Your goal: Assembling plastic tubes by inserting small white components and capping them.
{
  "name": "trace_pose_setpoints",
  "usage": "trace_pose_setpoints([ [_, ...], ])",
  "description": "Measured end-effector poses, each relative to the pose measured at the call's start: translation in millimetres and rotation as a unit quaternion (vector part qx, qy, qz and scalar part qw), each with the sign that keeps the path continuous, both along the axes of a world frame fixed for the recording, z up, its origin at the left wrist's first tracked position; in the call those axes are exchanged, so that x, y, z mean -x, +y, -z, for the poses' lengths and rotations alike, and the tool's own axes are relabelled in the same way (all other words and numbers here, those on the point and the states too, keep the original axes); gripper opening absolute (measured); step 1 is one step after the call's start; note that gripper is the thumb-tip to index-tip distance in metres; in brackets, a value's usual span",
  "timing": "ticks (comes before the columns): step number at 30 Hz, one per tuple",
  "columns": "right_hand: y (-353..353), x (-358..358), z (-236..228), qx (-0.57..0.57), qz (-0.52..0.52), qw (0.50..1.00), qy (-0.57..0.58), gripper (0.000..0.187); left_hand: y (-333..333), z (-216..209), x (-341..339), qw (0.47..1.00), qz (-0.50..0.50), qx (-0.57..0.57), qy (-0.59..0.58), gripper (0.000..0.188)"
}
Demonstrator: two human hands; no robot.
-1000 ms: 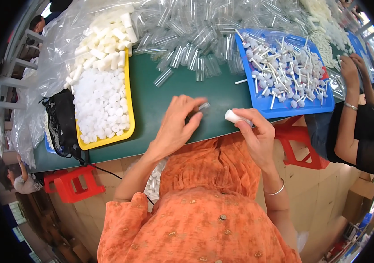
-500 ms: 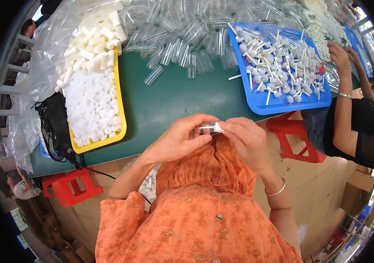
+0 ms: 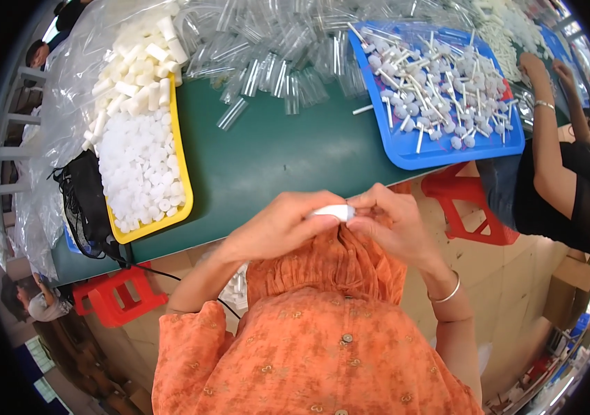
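Above my lap, just off the table's near edge, my two hands meet around a short tube (image 3: 333, 211) that looks white along its visible length. My left hand (image 3: 282, 223) is closed on its left part, thumb below and fingers above. At the right end, my right hand (image 3: 397, 223) pinches a small pale translucent cap (image 3: 350, 212) between thumb and fingers. My fingers cover much of both pieces, so how far the cap sits in the tube cannot be seen.
To the left, a yellow tray (image 3: 185, 176) carries white caps and cream foam cylinders (image 3: 132, 90). Clear tubes (image 3: 274, 69) pile up at the back. A blue tray (image 3: 405, 160) of stemmed white pieces stands right. A co-worker's arm (image 3: 547, 138) reaches in beyond it. A black mesh pouch (image 3: 80, 200) lies left.
White now shows along the tube, where clear wall and a white piece at the right end showed before. Both hands have shifted slightly, with the right fingers drawn back to the tube's end.
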State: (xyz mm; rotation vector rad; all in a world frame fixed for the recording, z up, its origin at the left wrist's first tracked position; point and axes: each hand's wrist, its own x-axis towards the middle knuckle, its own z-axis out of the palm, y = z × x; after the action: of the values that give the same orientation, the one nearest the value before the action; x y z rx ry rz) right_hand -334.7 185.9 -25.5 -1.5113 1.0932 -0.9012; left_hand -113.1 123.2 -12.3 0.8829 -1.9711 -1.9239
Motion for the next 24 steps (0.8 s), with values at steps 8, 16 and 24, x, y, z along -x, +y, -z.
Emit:
trace_pose_setpoints([
  [8,-2,7,2,-0.178,0.005,0.970,-0.168,0.010,13,11,5,0.987,0.016,0.136,-0.086,0.024],
  [16,28,1,23,-0.158,0.047,0.979,-0.124,0.011,48,27,4,0.996,-0.030,0.033,-0.072,0.021],
  [24,68,-54,61,-0.283,0.211,0.874,-0.333,0.032,64,64,39,0.906,-0.259,-0.320,0.094,0.030],
])
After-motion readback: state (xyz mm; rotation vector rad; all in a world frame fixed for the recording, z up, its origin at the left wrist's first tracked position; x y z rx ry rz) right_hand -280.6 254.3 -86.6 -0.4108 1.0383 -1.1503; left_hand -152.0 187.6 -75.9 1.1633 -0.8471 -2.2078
